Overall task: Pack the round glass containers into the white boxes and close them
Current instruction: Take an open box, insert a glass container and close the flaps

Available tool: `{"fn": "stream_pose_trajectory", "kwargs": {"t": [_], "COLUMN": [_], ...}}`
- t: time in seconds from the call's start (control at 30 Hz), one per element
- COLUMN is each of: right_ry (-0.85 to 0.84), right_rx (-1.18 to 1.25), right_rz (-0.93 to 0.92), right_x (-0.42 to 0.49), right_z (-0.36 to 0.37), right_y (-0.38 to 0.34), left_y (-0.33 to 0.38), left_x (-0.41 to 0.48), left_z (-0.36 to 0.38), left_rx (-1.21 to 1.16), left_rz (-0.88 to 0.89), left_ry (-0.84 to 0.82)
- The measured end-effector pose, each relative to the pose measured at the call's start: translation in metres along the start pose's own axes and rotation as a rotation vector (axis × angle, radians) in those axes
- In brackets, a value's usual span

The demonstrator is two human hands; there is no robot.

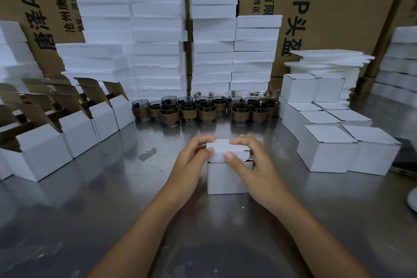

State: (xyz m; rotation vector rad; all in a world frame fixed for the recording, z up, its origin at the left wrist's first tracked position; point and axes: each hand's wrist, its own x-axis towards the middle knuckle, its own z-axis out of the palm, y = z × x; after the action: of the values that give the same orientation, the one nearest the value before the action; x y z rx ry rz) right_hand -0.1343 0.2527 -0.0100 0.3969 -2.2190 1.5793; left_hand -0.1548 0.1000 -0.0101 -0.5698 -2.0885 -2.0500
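Here, steel table (90, 210), foam stacks (155, 29) behind, left hand (191, 162) and right hand (250, 162) pinching lid of white box (225, 181)

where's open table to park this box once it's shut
The widest bare patch of steel table lies left of the white box, bordered by the open boxes. A bare strip runs between the glass containers and the white box. A narrower gap separates it from the closed boxes on the right. Back and both sides are crowded.

The lid (225, 149) covers the white box (226, 179), contents unseen; white rounded object (413, 202) cut off at the table (90, 210) right edge.
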Motion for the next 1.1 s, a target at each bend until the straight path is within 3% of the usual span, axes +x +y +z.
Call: {"fn": "stream_pose_trajectory", "kwargs": {"t": [0.63, 0.87, 1.0, 1.1], "right_ry": [0.031, 0.085, 0.150, 0.109], "right_rx": [0.009, -0.241, -0.201, -0.216], "right_rz": [0.043, -0.077, 0.005, 0.050], "right_x": [0.003, -0.007, -0.006, -0.008], "right_z": [0.002, 0.010, 0.008, 0.010], "right_y": [0.008, 0.009, 0.008, 0.010], "left_y": [-0.002, -0.002, -0.005, -0.008], "left_x": [0.001, 0.006, 0.007, 0.006], "left_z": [0.003, 0.001, -0.002, -0.002], "left_rx": [0.000, -0.320, -0.303, -0.237], "left_rz": [-0.017, -0.114, -0.126, -0.140], "left_ry": [-0.041, -0.034, -0.044, -0.031]}}
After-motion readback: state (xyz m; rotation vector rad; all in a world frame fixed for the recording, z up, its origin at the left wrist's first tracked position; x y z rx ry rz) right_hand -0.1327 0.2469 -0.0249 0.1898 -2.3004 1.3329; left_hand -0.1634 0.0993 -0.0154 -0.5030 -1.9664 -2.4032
